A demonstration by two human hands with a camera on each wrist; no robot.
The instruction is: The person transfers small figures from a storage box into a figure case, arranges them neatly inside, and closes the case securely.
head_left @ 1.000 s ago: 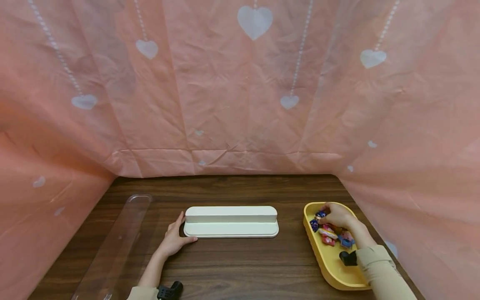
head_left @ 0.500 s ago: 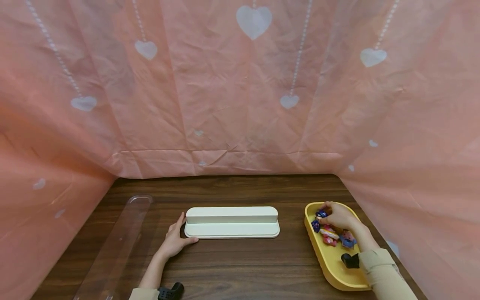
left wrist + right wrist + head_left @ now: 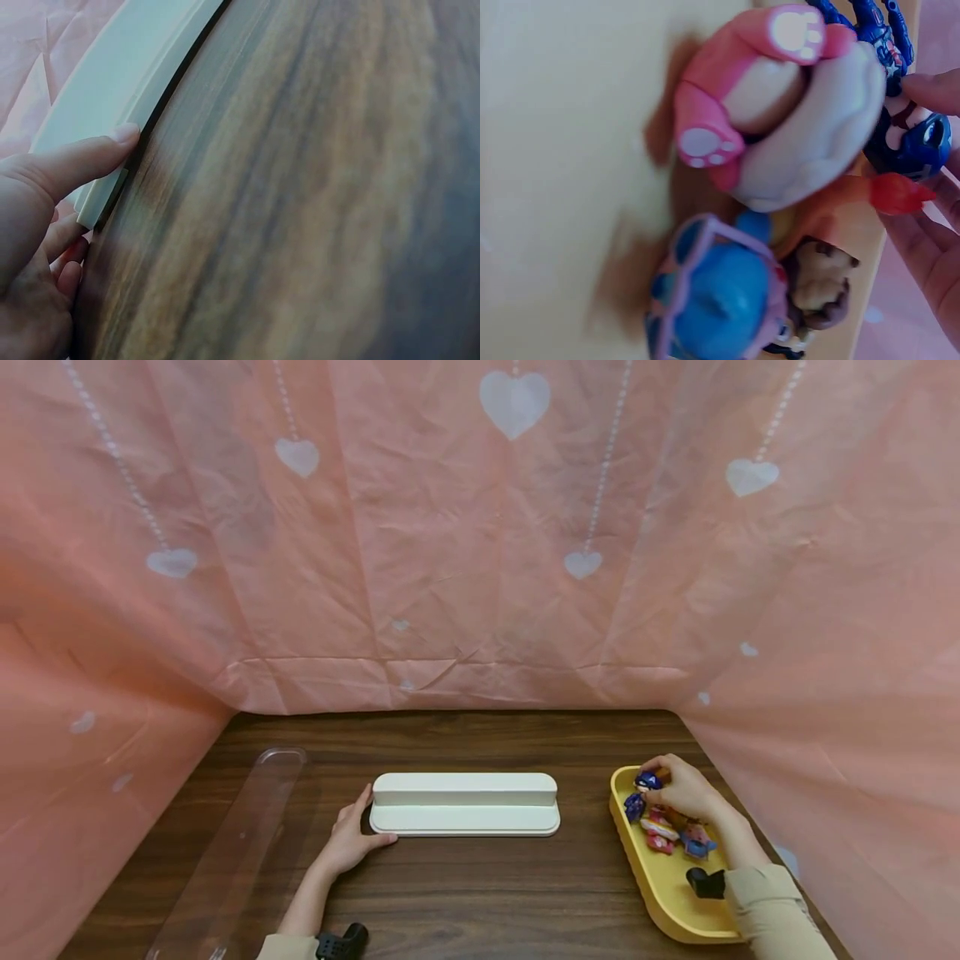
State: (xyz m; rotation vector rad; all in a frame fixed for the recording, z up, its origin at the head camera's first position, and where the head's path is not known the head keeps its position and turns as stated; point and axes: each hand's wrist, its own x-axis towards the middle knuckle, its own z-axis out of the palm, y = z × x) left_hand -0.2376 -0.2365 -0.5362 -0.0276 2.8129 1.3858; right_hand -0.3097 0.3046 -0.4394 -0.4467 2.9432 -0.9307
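Observation:
My left hand (image 3: 348,845) grips the left end of a white two-step display stand (image 3: 465,820); in the left wrist view its thumb presses the front edge and the fingers reach round the end. On the right, my right hand (image 3: 686,792) pinches a dark blue masked figurine (image 3: 919,142) by the head, at the far end of a yellow tray (image 3: 678,914). Beside it in the tray lie a pink figurine (image 3: 705,97) with a white ring, a blue-and-pink figurine (image 3: 720,300) and a brown-headed one (image 3: 821,281). An orange piece with a red flame-shaped tip (image 3: 901,193) is partly hidden.
A long clear plastic cover (image 3: 240,843) lies slanting along the left of the dark wooden table (image 3: 480,902). Pink cloth (image 3: 480,610) with white hearts hangs at the back and both sides. Black camera mounts sit on both wrists.
My right hand has shifted slightly up and right, and the blue figurine's head has tilted up with it. The left hand keeps its place on the stand.

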